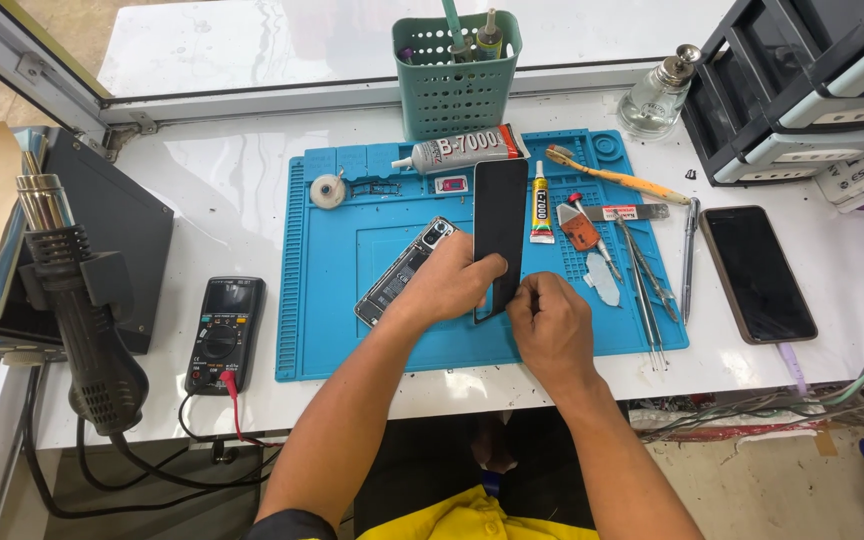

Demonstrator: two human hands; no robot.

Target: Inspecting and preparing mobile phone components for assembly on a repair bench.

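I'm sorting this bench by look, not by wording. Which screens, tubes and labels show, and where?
Black screen panel: upright on the blue mat, held by left hand and right hand.
Dark phone: right, flat.
Meter: left, black, small display.
Large glue tube: mat top, grey.
Small glue tube: yellow-white.

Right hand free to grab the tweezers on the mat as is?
Probably not at once: the right hand is pinching the black screen panel with the left hand. The tweezers lie unobstructed just beside it.

Phone repair bench, blue mat (probably silicone), multimeter
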